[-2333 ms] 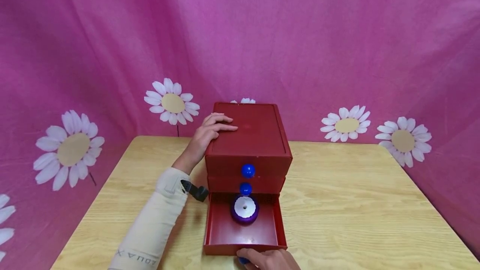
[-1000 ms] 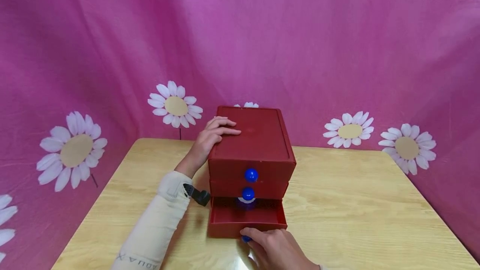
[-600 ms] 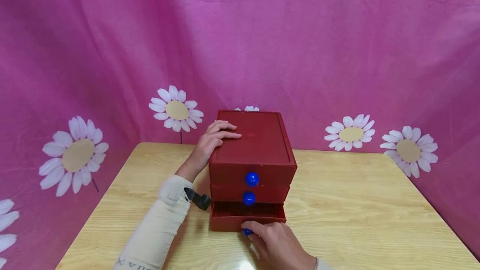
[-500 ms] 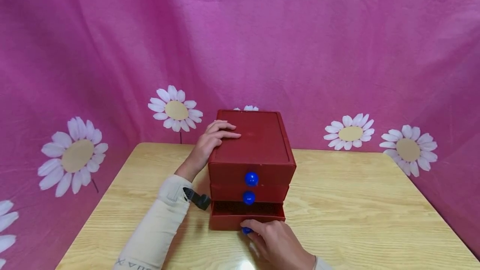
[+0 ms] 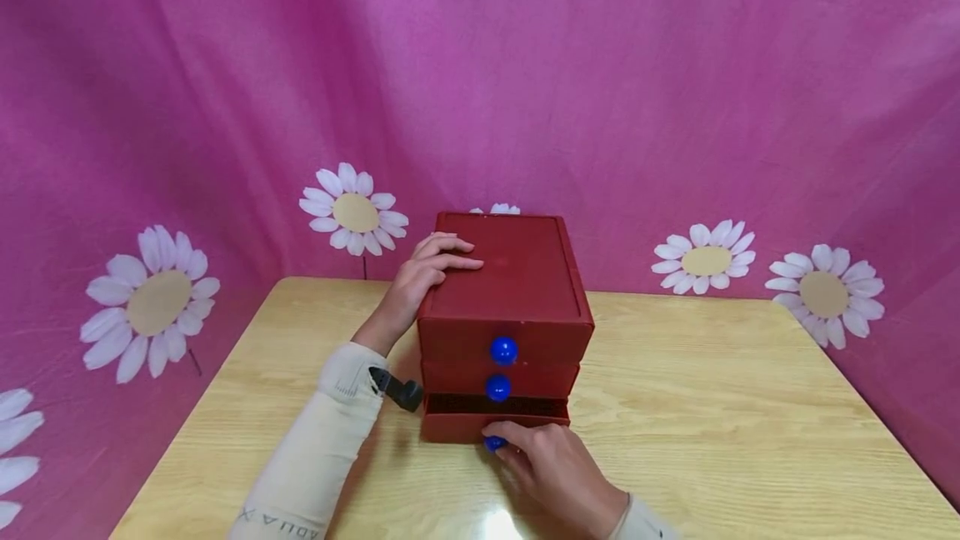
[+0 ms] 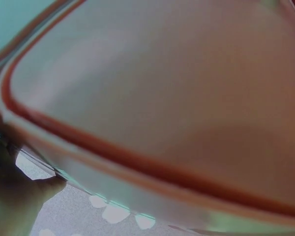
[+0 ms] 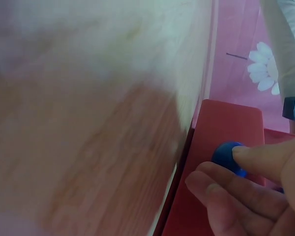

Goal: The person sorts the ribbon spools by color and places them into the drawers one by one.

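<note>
A red box with three stacked drawers stands on the wooden table, each drawer front bearing a round blue knob. My left hand rests on the box's top left edge, its fingers lying over the lid. In the left wrist view the box's side fills most of the picture, with part of the left hand at the lower left. Low in front, my right hand pinches the bottom drawer's blue knob between thumb and fingers. That bottom drawer stands slightly pulled out, with a dark gap above its front; its contents are hidden.
The pale wooden table extends to both sides of the box. Behind it hangs a pink cloth printed with white daisies. A black wrist camera on the left sleeve sits close to the box's left side.
My right hand has pushed the bottom drawer most of the way in. The purple and white round thing inside it has gone out of sight. My left hand has stayed on the box.
</note>
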`<state>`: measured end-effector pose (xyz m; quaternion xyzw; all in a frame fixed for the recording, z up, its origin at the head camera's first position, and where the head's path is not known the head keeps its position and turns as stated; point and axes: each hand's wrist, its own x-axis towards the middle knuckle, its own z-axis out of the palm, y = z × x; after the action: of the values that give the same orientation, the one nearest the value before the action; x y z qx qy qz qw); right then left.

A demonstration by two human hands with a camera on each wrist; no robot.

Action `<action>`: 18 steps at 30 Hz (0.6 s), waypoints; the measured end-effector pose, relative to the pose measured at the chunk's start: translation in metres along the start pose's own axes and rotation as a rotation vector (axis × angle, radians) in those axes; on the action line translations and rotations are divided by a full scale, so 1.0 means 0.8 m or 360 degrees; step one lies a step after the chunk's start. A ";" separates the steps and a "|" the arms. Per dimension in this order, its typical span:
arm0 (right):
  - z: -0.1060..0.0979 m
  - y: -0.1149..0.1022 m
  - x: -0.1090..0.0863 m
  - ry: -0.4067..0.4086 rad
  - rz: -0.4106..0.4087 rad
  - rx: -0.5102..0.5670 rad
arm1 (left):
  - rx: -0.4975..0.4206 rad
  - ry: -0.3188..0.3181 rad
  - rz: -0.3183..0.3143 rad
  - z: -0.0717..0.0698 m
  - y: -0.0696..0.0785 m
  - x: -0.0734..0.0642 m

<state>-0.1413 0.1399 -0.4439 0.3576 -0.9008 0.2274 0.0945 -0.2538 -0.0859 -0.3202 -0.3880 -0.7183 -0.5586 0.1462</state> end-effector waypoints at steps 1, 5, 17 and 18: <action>0.000 0.001 0.001 0.0007 0.0006 -0.0013 | -0.0009 -0.0002 0.0002 0.001 0.000 0.001; 0.000 0.004 0.003 0.0030 0.0019 -0.0025 | -0.0007 0.0001 0.0024 0.001 -0.001 0.001; 0.001 0.010 0.011 0.0055 0.0017 -0.0010 | 0.0010 0.0007 0.0011 0.000 0.003 0.003; 0.001 0.011 0.012 0.0041 0.0019 0.0001 | 0.0005 0.0007 0.0013 0.000 0.002 0.002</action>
<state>-0.1542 0.1396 -0.4445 0.3492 -0.9016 0.2328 0.1047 -0.2537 -0.0850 -0.3176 -0.3894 -0.7173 -0.5578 0.1508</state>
